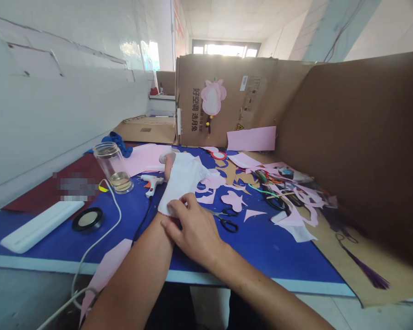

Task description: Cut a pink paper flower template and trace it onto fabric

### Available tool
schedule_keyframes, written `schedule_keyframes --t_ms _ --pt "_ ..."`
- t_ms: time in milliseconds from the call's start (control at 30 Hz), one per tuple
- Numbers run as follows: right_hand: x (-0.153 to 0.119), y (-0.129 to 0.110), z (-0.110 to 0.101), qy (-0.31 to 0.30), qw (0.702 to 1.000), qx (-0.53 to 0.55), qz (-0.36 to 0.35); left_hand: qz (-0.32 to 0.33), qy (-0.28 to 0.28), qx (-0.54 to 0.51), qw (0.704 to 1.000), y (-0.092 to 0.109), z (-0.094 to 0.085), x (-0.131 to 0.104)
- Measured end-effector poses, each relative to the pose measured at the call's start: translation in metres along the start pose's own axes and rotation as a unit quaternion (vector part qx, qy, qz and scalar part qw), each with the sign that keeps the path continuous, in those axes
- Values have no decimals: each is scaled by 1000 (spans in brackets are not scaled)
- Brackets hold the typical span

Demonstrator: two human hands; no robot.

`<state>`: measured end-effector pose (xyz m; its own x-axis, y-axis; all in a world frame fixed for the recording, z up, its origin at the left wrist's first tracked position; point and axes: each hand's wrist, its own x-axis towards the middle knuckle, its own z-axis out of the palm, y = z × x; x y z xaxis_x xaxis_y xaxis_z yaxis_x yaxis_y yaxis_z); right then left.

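A white cloth piece with a reddish lower edge lies over my left hand and reaches to the wrist. Only the thumb side of that hand shows; its other fingers are hidden. My right hand is at the cloth's lower edge by the left wrist, with thumb and bent fingers closed on the hem. A white glue gun lies just left of the cloth. Black-handled scissors rest beside my right hand, near a pink flower-shaped cutout.
A glass jar with some liquid, a roll of black tape and a white power strip stand at left, with a white cable. Pink scraps and tools crowd the right. Cardboard walls enclose the back and right; a pink flower ornament hangs there.
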<state>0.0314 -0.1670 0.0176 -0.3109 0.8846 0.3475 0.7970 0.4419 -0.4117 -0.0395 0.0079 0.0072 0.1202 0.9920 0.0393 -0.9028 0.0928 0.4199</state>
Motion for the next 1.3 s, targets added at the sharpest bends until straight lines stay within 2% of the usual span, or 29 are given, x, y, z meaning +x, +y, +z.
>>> schedule_keyframes --t_ms 133,200,267,300,367,433,500,600,733,867,967,1033,1167,1300 --pt "15 5 13 18 998 -53 -14 21 0 -9 1000 -7 1 2" --pt "17 11 11 31 999 -34 -26 25 12 -5 1000 -9 0 4" --pt "19 21 -1 65 997 25 -25 34 25 3 999 -9 -1 9" --pt "21 28 -11 93 993 65 -19 38 34 9 999 -8 -2 12" --pt "32 47 -40 195 971 138 -2 52 58 24 997 -6 -6 19" --pt "49 72 -77 288 945 151 7 73 91 38 992 -3 -9 26" --pt "67 101 -113 348 927 138 25 94 122 53 987 0 -11 31" --pt "87 142 -155 366 923 107 55 117 131 83 981 4 -10 33" --pt "97 187 -181 355 925 90 105 143 102 126 976 8 -5 29" --pt "102 222 -182 342 916 118 172 151 86 160 972 9 -3 25" --pt "101 239 -170 315 916 129 213 144 74 174 971 8 -2 25" --pt "92 245 -159 282 928 97 224 135 65 180 972 6 0 25" --pt "55 240 -131 223 943 23 247 114 59 189 974 2 0 26" --pt "13 221 -103 97 959 -17 267 106 57 190 974 0 -2 27"
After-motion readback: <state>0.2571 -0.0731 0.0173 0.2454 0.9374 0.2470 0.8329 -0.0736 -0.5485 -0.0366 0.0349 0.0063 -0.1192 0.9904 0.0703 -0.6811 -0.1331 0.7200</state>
